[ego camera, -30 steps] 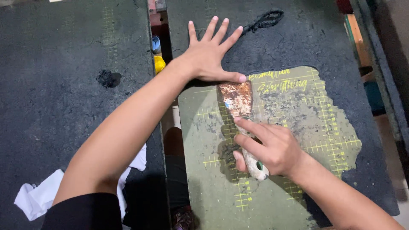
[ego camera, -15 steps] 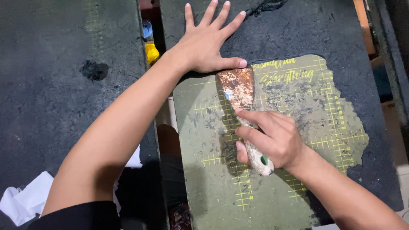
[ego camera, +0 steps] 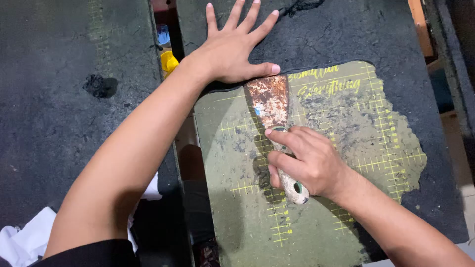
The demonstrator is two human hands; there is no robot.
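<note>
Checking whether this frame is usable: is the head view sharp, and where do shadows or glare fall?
Head view: sharp on the right hand and rusty scraper; soft shadow under the left hand and forearm; no strong glare on the green mat.

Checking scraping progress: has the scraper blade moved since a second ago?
Yes. The scraper has slid forward up the green mat; its edge now reaches the black coating by the left hand.

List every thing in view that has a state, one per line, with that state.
Scraper: rusty blade flat on the board, edge at the black coating.
Right hand: closed round the scraper's handle, forefinger along it.
Left hand: open, fingers spread, palm pressed flat.
Green board: partly scraped bare, black coating around.
White cloth: crumpled.
Yellow bottle: in the gap, mostly hidden.
</note>
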